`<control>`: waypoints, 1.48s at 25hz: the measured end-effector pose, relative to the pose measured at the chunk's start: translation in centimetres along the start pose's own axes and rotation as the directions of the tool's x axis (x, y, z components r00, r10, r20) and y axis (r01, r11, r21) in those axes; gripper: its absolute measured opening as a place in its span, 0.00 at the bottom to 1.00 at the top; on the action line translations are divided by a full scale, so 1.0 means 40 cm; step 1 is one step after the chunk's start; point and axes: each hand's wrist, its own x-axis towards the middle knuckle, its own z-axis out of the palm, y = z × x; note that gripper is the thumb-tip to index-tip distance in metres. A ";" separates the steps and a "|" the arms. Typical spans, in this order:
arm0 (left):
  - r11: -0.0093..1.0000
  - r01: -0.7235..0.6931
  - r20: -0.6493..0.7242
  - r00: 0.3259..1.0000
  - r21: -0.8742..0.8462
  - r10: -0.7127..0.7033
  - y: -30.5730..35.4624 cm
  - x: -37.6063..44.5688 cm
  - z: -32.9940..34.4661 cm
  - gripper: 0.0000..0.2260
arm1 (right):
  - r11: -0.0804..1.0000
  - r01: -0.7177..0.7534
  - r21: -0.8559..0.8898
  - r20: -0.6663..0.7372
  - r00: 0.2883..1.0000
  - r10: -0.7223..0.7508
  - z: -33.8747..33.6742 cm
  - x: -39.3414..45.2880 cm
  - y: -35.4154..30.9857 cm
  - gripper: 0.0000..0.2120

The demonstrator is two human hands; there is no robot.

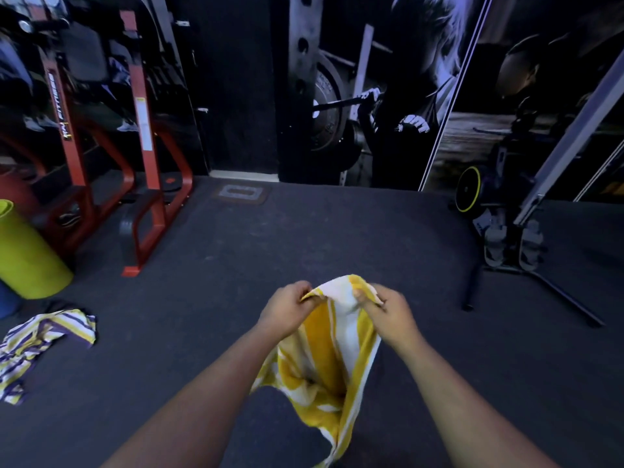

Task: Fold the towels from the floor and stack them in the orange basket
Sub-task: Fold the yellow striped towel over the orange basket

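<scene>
The left hand (285,307) and the right hand (388,310) are both pinching the top edge of a yellow and white striped towel (332,352), which is hanging down between the forearms above the dark floor (202,298). A purple and yellow striped towel (40,336) is lying crumpled on the floor at the left, near a green rolled mat (27,255).

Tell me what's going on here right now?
A person is holding a yellow towel up off the floor, pinching its top edge with the left hand and the right hand, set close together; the rest hangs loose and unfolded. A striped towel lies crumpled on the floor to the left. No orange basket is in view, so nothing shows as stacked.
</scene>
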 end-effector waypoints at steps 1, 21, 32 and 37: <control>0.997 -0.018 0.036 0.999 0.070 0.016 -0.016 0.001 -0.007 0.14 | 0.995 -0.016 0.096 -0.084 0.996 0.025 -0.005 0.005 0.005 0.08; 0.788 -0.020 0.197 0.972 0.615 -0.129 -0.114 -0.020 -0.048 0.05 | 0.878 -0.069 -0.474 0.049 0.993 0.104 -0.052 0.055 0.054 0.10; 0.557 0.073 -0.216 0.874 -0.828 -0.435 -0.103 0.014 -0.068 0.08 | 0.864 -0.307 -0.398 -0.210 0.948 0.241 -0.192 0.116 0.051 0.10; 0.697 0.079 -0.359 0.813 -0.713 -0.459 -0.103 0.064 -0.067 0.12 | 0.714 -0.342 -0.612 -0.180 0.938 0.295 -0.186 0.136 0.067 0.13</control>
